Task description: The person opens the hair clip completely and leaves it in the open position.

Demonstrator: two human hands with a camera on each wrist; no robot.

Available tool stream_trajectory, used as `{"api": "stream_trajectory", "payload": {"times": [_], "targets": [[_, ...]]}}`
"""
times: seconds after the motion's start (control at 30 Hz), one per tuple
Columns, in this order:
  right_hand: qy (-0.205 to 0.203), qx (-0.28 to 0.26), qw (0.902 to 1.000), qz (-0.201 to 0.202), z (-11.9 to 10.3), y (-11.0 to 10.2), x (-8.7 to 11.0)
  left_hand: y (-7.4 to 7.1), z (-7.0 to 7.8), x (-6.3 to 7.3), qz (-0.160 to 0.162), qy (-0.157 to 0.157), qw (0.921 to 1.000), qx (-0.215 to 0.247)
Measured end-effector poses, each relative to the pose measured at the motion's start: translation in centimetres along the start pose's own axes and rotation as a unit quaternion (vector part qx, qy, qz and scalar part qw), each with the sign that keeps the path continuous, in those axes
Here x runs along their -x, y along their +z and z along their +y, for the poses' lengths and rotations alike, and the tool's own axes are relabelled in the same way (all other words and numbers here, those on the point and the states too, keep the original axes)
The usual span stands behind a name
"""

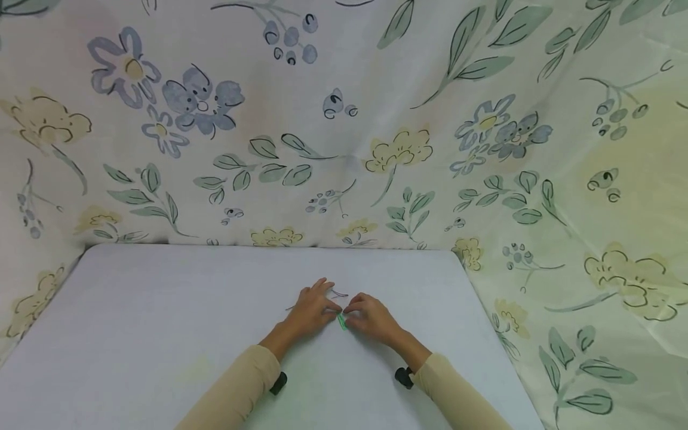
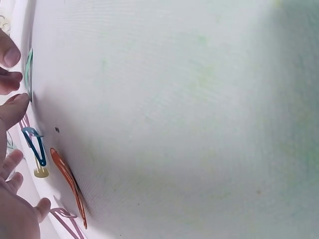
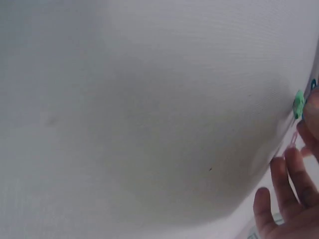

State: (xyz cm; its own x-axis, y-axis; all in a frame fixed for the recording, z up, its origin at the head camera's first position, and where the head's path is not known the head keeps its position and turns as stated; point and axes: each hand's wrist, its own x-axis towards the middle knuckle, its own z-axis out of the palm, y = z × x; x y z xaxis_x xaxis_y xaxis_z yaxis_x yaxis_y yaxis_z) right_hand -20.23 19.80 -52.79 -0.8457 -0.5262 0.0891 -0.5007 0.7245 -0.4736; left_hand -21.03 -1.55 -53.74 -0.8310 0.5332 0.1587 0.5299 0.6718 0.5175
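Between the two hands is a slim green hair clip [image 1: 341, 321], standing out against the white tabletop. My left hand [image 1: 310, 312] pinches near its upper end, thumb tip right at the clip, other fingers spread. From the other side my right hand [image 1: 372, 321] pinches at the same clip with bent thumb and forefinger. Fingertips partly hide the grip. In the left wrist view, a blue snap clip [image 2: 35, 145], an orange clip [image 2: 70, 184] and a pink clip [image 2: 65, 216] lie near the left fingers. The green clip [image 3: 298, 104] shows beside the right fingertips in the right wrist view.
A white-covered table [image 1: 134, 310] spreads around both arms. Floral cloth [image 1: 344, 131] hangs behind it and along the sides. A yellowish clip end [image 2: 41, 172] shows below the blue one. Dark wrist cameras [image 1: 278, 383] sit under the sleeves.
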Motion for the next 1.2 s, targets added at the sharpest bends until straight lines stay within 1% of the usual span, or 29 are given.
{"api": "stream_trajectory", "payload": {"times": [0.07, 0.17, 0.3, 0.43, 0.57, 0.67, 0.83, 0.97, 1.1, 1.2], "targets": [[-0.016, -0.003, 0.9996, -0.021, 0.1, 0.0, 0.2, 0.1, 0.0, 0.0, -0.008, -0.002, 0.9999, -0.014], [-0.034, 0.006, 0.9987, -0.039, 0.2, 0.1, 0.4, 0.1, 0.0, 0.0, -0.014, -0.01, 0.9997, -0.018], [-0.036, 0.021, 0.9985, -0.036, 0.3, 0.3, 0.4, 0.2, 0.0, 0.0, -0.003, -0.007, 0.9999, -0.012], [-0.041, 0.043, 0.9978, -0.028, 0.4, 0.6, 0.4, 0.2, 0.0, 0.1, 0.016, 0.001, 0.9999, -0.002], [-0.045, 0.046, 0.9977, -0.021, 0.5, 0.7, 0.4, 0.2, 0.1, 0.1, 0.018, -0.004, 0.9997, 0.013], [-0.044, 0.026, 0.9986, -0.015, 0.5, 0.5, 0.4, 0.2, 0.1, 0.2, 0.017, -0.001, 0.9996, 0.024], [-0.034, -0.042, 0.9985, 0.0, 0.7, 0.3, 0.4, 0.1, 0.1, 0.3, 0.017, 0.013, 0.9996, 0.016], [-0.023, -0.077, 0.9967, 0.007, 0.9, 0.2, 0.3, 0.1, 0.2, 0.4, 0.012, 0.007, 0.9998, 0.014], [-0.004, -0.111, 0.9938, 0.011, 1.0, 0.0, 0.2, -0.1, 0.6, 0.3, 0.015, 0.001, 0.9991, 0.039], [0.018, -0.152, 0.9881, 0.011, 0.9, -0.4, 0.0, -0.3, 0.9, 0.2, 0.035, 0.001, 0.9968, 0.073]]}}
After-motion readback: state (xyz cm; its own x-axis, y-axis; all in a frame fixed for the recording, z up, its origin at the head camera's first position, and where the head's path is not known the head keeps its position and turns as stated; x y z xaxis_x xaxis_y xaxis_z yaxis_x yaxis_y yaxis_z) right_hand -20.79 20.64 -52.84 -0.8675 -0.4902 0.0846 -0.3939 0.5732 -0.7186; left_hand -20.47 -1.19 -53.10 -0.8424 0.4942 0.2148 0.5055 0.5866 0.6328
